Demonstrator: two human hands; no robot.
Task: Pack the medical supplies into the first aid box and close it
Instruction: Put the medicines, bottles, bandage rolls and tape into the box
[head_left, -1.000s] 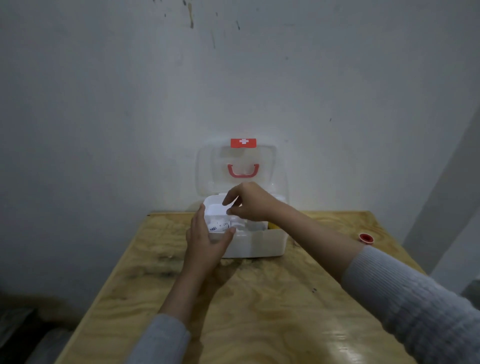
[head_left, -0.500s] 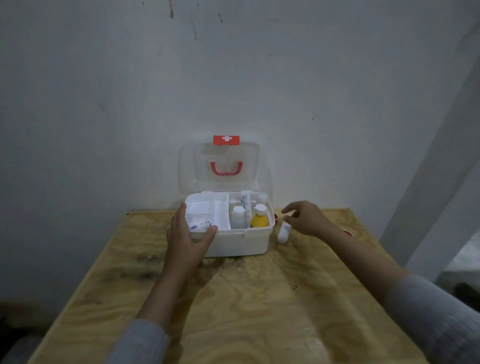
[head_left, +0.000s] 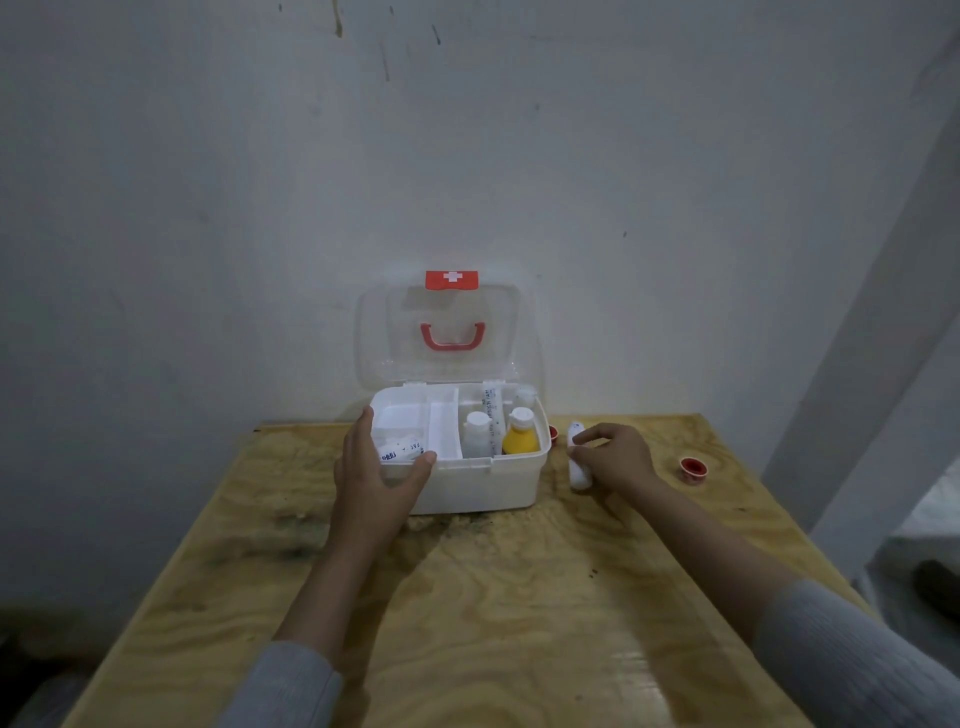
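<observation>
The white first aid box (head_left: 483, 483) stands open at the table's far side, its clear lid (head_left: 447, 332) with a red handle upright against the wall. Inside stand a white bottle (head_left: 477, 434), a yellow bottle (head_left: 519, 435) and a tall tube (head_left: 492, 410); a small labelled item (head_left: 400, 451) lies in the left tray. My left hand (head_left: 371, 480) grips the box's front left corner. To the right of the box my right hand (head_left: 615, 457) closes around a small white bottle (head_left: 576, 467) standing on the table.
A red cap (head_left: 693, 467) lies on the wooden table (head_left: 467, 597) to the far right. Another small red thing (head_left: 553, 434) peeks out behind the box's right side. A grey wall stands right behind the box, and a pillar rises at the right.
My right hand left the inside of the box, moved right and came down onto the small white bottle. My left hand stayed on the box's corner.
</observation>
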